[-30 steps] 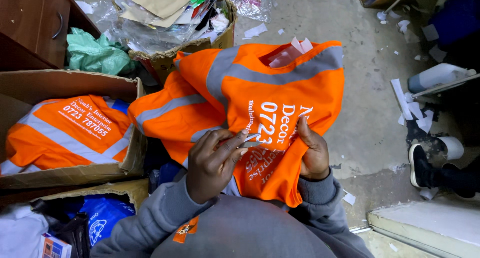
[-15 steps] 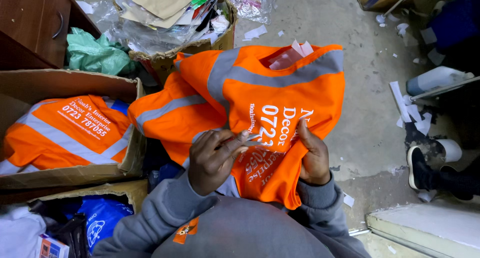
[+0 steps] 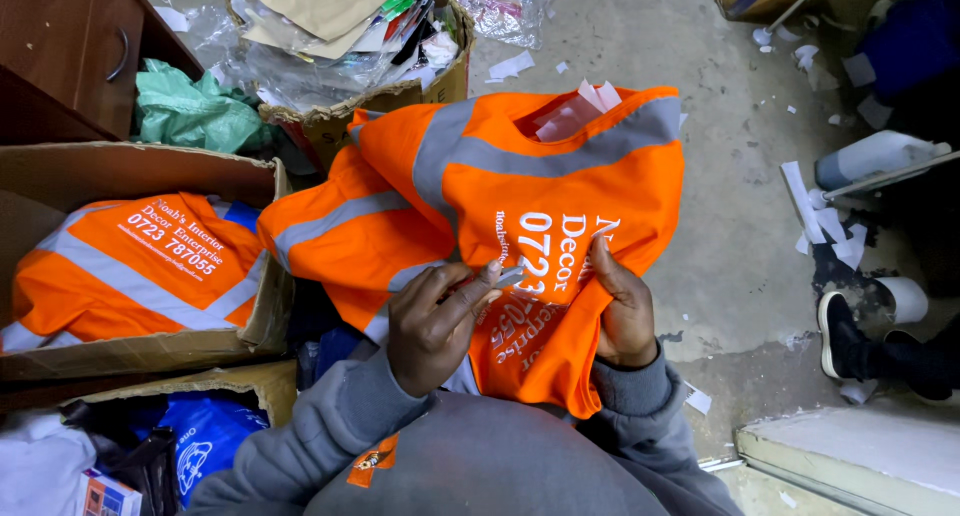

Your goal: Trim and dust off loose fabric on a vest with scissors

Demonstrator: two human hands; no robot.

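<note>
— Where's the orange vest lying right now?

— Draped across the person's lap, spreading up toward twelve o'clock. Its long axis runs from the lap up to the neck opening, where grey reflective bands cross it and some white paper strips poke out. White lettering runs sideways down the middle panel.

— And the hands?

— Both are on its lower part. The left hand sits at about seven o'clock of the printed area, fingers curled in, thumb and forefinger pinched on what looks like a thin clear film over the lettering — I can't tell whether they grip the film alone or the cloth too. The right hand is at about five o'clock, clenched on a fold of the fabric, holding it taut.

— Which one is nearer the print?

— The left; its fingertips touch the edge of the white characters, which lie just toward one o'clock from them. The right grips the cloth beside the print.

— Anything else around?

— At nine o'clock, an open cardboard box holds another folded orange vest. At eleven o'clock, a second box of paper scraps. Paper bits litter the concrete floor, and a black shoe shows at three o'clock.
</note>
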